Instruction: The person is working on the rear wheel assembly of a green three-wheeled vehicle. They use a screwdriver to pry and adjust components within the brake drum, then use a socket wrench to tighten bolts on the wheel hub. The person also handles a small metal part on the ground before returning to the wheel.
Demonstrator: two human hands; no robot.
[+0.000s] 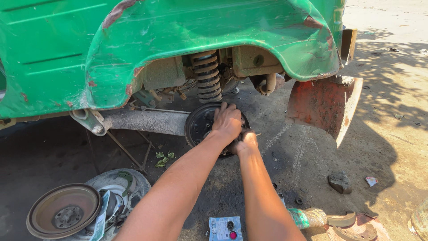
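Both my arms reach forward under the wheel arch of a green vehicle (178,31). My left hand (226,121) lies spread over the black round brake backplate (198,124) at the end of the dusty axle arm (142,121). My right hand (246,141) is closed at the lower right edge of that plate, seemingly on a small part that I cannot make out. A rusty coil spring (207,76) stands right above the plate.
A removed brake drum (63,215) lies on a wheel (129,185) at lower left. A small packet (225,228), a plastic bottle (307,218), curved brake shoes (342,219) and a stone (340,182) lie on the sandy ground. A rusty red mudflap (325,105) hangs at right.
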